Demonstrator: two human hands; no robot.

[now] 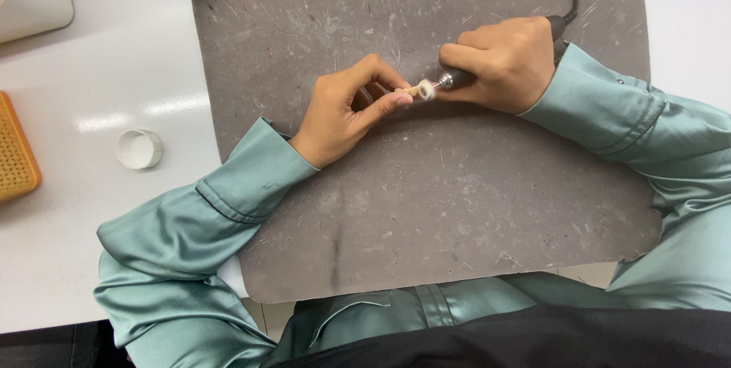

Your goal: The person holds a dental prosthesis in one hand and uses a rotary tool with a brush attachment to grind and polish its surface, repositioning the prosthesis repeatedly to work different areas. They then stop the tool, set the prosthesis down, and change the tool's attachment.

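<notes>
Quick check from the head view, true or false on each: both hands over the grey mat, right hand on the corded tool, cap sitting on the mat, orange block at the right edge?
1. Both hands work over the grey mat. True.
2. The right hand grips a corded rotary tool with a white felt wheel. True.
3. The left hand lies flat and empty. False: its fingers pinch a small piece against the wheel.
4. The white cap sits on the mat. False: it stands on the white table.
5. The orange block is at the right edge. False: left edge.
</notes>
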